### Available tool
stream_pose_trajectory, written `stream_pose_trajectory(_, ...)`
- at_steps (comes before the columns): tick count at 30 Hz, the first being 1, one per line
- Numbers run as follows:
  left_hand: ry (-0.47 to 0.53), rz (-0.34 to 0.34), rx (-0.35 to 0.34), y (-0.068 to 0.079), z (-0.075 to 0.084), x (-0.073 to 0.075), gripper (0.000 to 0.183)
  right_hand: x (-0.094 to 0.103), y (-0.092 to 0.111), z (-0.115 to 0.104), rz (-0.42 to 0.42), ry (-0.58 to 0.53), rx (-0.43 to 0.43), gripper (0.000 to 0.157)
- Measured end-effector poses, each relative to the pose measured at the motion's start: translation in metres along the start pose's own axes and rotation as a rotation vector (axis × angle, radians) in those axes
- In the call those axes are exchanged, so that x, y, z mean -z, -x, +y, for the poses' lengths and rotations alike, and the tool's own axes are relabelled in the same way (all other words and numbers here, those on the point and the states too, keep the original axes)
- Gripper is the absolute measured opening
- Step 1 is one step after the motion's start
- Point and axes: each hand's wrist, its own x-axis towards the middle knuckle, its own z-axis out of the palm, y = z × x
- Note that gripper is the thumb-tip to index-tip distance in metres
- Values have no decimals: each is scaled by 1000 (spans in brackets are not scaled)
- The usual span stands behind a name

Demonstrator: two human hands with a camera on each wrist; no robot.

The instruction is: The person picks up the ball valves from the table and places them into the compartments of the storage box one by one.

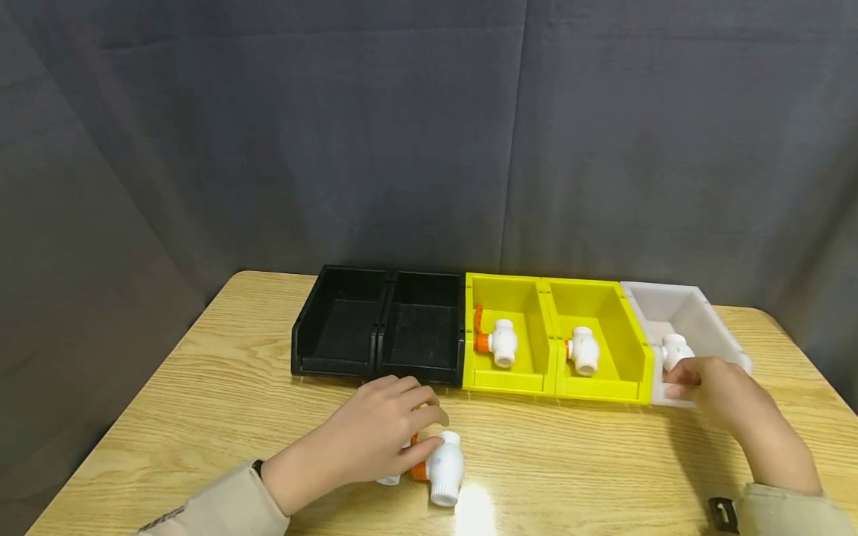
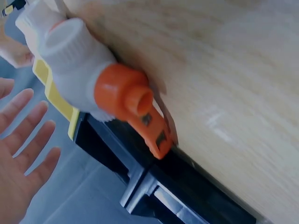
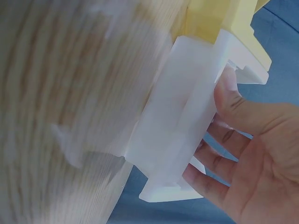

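In the head view, my left hand [image 1: 382, 432] hovers over two white ball valves with orange handles on the table. The nearer ball valve [image 1: 445, 469] shows beside the thumb; the other ball valve [image 1: 389, 480] is mostly hidden under the hand. The left wrist view shows the fingers spread, apart from a valve's orange handle [image 2: 145, 119]. My right hand [image 1: 724, 391] reaches over the front wall of the white bin [image 1: 724, 327], its fingers loosely bent. Just beyond the fingertips lies a white ball valve [image 1: 675, 348], partly covered by the hand.
Left of the white bin, two yellow bins [image 1: 603, 391] each hold one ball valve. Further left stand two black bins [image 1: 418, 365] in the same row. A dark curtain [image 1: 402, 149] hangs behind the table [image 1: 221, 357]. A small black object [image 1: 724, 514] lies by the right sleeve.
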Motion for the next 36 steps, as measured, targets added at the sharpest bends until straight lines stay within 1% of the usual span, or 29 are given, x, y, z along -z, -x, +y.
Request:
stream_pose_trajectory(2,12,-25,-5,0,3,-1,20,0,0,0,-1,-3,-1,8)
stream_pose_trajectory(6,40,-54,-30,0,9,-4,21,-1,0,1,-5,-7,-3,8)
stream_pose_trajectory(9,40,-72,-58,-1,12,-7,24,-1,-1,2,-11,-6,-8,8)
stream_pose_trajectory(13,35,-125,-74,-3,16,-10,29,-1,-1,3,-18,-7,-17,8)
stream_pose_trajectory(18,36,-172,-87,-4,21,-14,31,0,-1,1,-21,-11,-19,8)
stream_pose_trajectory(24,38,-209,-97,-4,25,-19,38,2,-2,-1,-23,-8,-20,8)
stream_pose_trajectory(29,34,-244,-87,-3,26,-22,44,2,-1,-1,-20,-6,-24,7)
stream_pose_trajectory(34,40,-277,-75,-1,25,-24,44,2,-1,-1,-16,-9,-24,7)
stream_pose_trajectory(36,57,-295,-67,0,25,-24,45,1,-1,-1,-15,-10,-22,8)
